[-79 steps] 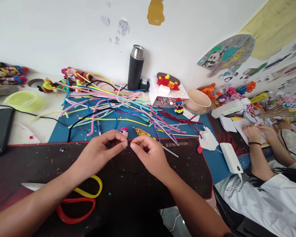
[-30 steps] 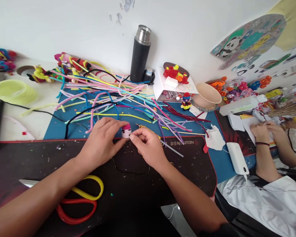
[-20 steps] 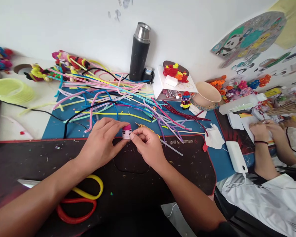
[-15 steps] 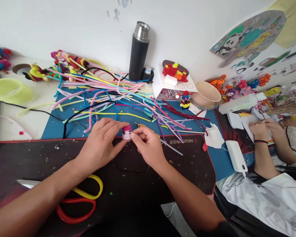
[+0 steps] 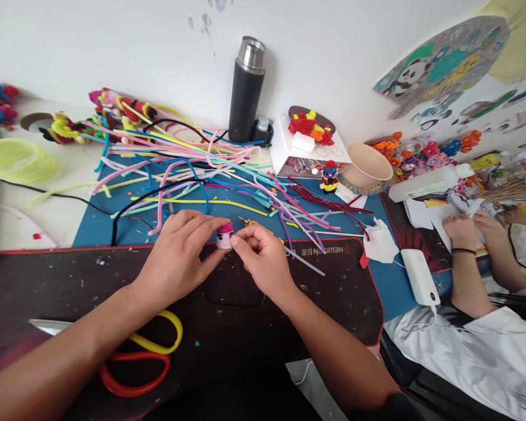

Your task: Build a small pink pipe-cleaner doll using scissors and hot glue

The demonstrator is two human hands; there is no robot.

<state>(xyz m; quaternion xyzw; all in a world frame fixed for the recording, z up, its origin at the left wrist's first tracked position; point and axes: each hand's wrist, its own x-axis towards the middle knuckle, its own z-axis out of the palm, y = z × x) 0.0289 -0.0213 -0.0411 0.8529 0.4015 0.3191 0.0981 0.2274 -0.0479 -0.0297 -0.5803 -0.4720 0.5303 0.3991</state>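
A small pink and white fuzzy piece (image 5: 225,235) with dark marks is held above the black mat (image 5: 333,298). My left hand (image 5: 182,251) grips it between thumb and fingers from the left. My right hand (image 5: 263,257) is closed in a pinch at its right side, and whatever is between those fingertips is too small to make out. Just behind my right fingers lies a small yellowish item (image 5: 249,222), partly hidden. Scissors (image 5: 175,333) with yellow and red handles rest on the mat, under my left forearm.
Many coloured pipe cleaners (image 5: 193,169) spread across the blue surface behind my hands. A black thermos (image 5: 246,88) stands by the wall. A beige bowl (image 5: 368,166), a white power bank (image 5: 419,278) and another person's hands (image 5: 462,234) are at the right.
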